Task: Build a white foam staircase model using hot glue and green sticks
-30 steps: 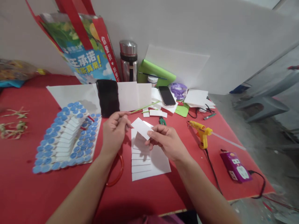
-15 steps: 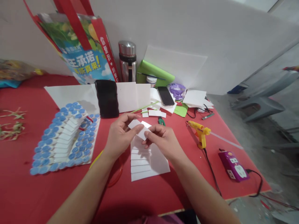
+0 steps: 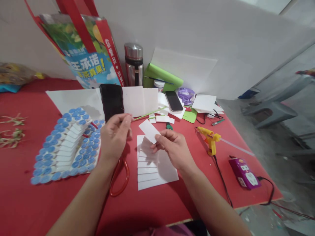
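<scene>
My right hand (image 3: 171, 144) pinches a small white card strip (image 3: 149, 130) by its lower right corner. Below it lies a white card sheet (image 3: 167, 173) with a stepped row of white strips (image 3: 147, 171) on its left part. My left hand (image 3: 115, 136) is raised apart from the strip, thumb and fingertips pressed together; whether anything is between them I cannot make out. Under my left wrist shows a red-orange scissors handle (image 3: 127, 177), the rest hidden. Left of that hand, a board (image 3: 75, 157) carries blue bottle caps around a curved row of white steps.
A yellow glue gun (image 3: 210, 139) and purple power socket box (image 3: 244, 173) lie at right, with cables. Behind are a black object (image 3: 112, 101), a phone (image 3: 174, 101), a green-handled cutter (image 3: 169, 126), a steel thermos (image 3: 134, 64) and a shopping bag (image 3: 86, 59).
My left hand has let go of the white card strip and moved left. My right hand keeps hold of the strip, which now shows its full length.
</scene>
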Tool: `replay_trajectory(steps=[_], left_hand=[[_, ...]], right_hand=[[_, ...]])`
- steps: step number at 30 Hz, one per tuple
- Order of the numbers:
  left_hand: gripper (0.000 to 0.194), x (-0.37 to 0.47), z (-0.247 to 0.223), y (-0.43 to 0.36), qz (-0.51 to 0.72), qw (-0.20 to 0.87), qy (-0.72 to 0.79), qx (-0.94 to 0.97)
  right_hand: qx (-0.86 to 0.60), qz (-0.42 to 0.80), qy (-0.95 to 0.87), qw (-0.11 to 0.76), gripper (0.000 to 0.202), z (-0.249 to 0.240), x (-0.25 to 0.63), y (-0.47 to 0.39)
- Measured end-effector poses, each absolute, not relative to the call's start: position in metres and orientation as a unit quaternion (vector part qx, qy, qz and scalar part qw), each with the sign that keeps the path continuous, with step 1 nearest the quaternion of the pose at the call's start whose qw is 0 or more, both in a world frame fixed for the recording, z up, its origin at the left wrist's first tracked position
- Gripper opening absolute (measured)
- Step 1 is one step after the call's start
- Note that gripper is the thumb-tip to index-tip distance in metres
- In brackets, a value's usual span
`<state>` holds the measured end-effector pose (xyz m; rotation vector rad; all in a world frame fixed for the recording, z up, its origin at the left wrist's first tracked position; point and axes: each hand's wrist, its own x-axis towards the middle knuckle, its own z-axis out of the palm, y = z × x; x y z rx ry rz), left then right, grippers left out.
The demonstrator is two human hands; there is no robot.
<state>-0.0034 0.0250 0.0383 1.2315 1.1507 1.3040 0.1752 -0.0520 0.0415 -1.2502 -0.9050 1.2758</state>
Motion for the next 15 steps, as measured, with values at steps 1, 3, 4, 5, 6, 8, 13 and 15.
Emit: replay_trajectory(steps=[1, 3, 4, 5, 6, 8, 13, 15], left_hand=[[0.023, 0.002, 0.043, 0.019, 0.498, 0.506, 0.477, 0.518], [0.031, 0.012, 0.048, 0.009, 0.471, 0.555, 0.467, 0.503], [0.032, 0.016, 0.049, 0.006, 0.467, 0.582, 0.452, 0.489], [0.034, 0.018, 0.049, 0.005, 0.469, 0.609, 0.436, 0.468], [0.035, 0.019, 0.049, 0.005, 0.47, 0.635, 0.421, 0.446], [0.035, 0.017, 0.046, 0.01, 0.467, 0.675, 0.399, 0.408], [0.04, 0.001, 0.036, 0.033, 0.515, 0.678, 0.381, 0.36], [0.042, -0.005, 0.031, 0.04, 0.523, 0.681, 0.386, 0.337]], right_hand=[[-0.551, 0.478, -0.416, 0.543, 0.021, 0.041, 0.173, -0.052], [-0.582, 0.306, -0.517, 0.548, 0.016, 0.04, 0.168, -0.052], [-0.579, 0.212, -0.571, 0.541, 0.014, 0.04, 0.165, -0.051], [-0.566, 0.131, -0.62, 0.528, 0.013, 0.04, 0.163, -0.051], [-0.547, 0.067, -0.661, 0.51, 0.014, 0.039, 0.161, -0.051], [-0.512, -0.01, -0.714, 0.478, 0.016, 0.039, 0.162, -0.054], [-0.564, -0.039, -0.708, 0.422, 0.018, 0.026, 0.195, -0.083], [-0.633, -0.017, -0.682, 0.366, 0.018, 0.016, 0.213, -0.1]])
